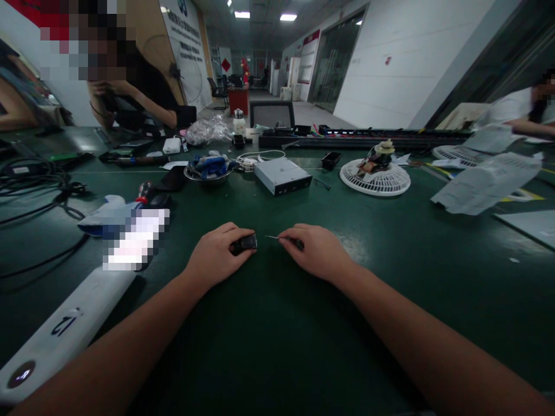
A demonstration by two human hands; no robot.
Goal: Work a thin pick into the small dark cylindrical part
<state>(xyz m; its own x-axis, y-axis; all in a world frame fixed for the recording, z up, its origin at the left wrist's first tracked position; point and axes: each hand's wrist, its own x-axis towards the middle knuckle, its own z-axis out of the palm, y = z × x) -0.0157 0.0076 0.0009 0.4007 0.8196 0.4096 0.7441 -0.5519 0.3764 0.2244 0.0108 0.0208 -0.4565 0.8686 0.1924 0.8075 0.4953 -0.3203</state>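
On the dark green table, my left hand (217, 254) is closed round a small black object (248, 243), whose right end sticks out between thumb and fingers. Facing it, my right hand (314, 248) pinches a thin tool with a slim metal shaft (271, 237). The shaft's tip points left at the black object, a small gap apart from it. The fingers partly cover the tool's dark handle.
Beyond my hands lie a silver disc drive (282, 174), a metal bowl (208, 179) holding blue cloth and a white fan grille (375, 184). A long white device (65, 329) numbered 12 is beside my left forearm. Black cables (41, 185) lie left; people sit at both sides.
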